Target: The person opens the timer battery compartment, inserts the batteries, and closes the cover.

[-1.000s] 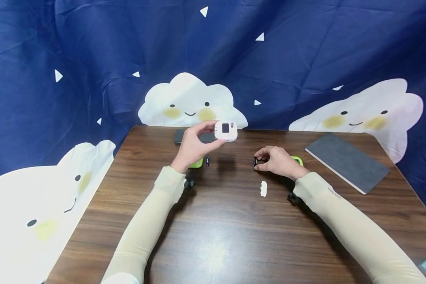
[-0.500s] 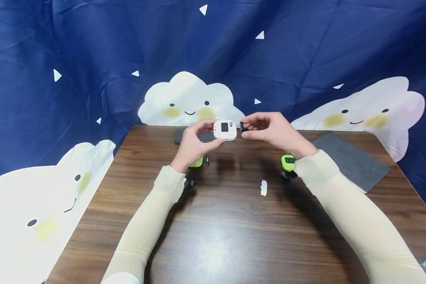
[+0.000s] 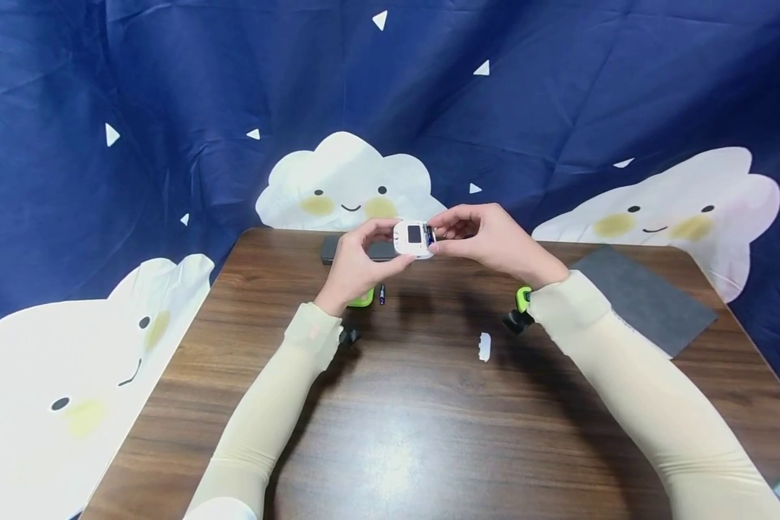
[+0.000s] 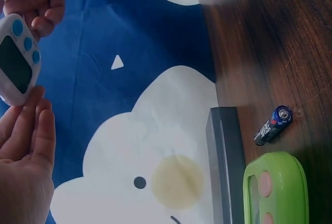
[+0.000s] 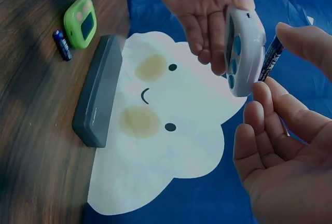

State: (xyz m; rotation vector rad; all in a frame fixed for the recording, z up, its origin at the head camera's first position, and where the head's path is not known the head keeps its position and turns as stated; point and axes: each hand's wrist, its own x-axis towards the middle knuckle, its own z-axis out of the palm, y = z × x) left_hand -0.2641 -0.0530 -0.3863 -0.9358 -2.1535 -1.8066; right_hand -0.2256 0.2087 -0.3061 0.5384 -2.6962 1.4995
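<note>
Blue cloth (image 3: 299, 72) hung across the top of the frame. Brown desk (image 3: 390, 419) fills the lower middle. Grey slab (image 3: 643, 296) flat at right, partly behind the right sleeve. Dark case (image 5: 98, 92) along the far edge, left of centre.

Left hand (image 3: 357, 266), centre of frame: thumb and fingers grip the white device (image 3: 414, 240) by opposite edges, off the desk, blue buttons facing away from the person. Right hand (image 3: 494, 235) just right of it, narrow, pinching a battery (image 5: 273, 55) at the device's back.

Left green device (image 5: 80, 22) near the case. Right green device (image 3: 523, 297) half hidden by the right cuff. White strip (image 3: 484, 347) on the desk, right of centre; probably the bay cover. Loose battery (image 4: 274, 125) just beside the left green device.

Step looks like seating the pinched cell at the right end of the back. Can't tell from here if it's in. My take: check polarity first, marks unreadable to me. If there's a spring, load that end first, then thumb the other end down flat. Don't force it. Left fingers should brace behind, off the recess. Lower over the desk would be safer if it slips.
</note>
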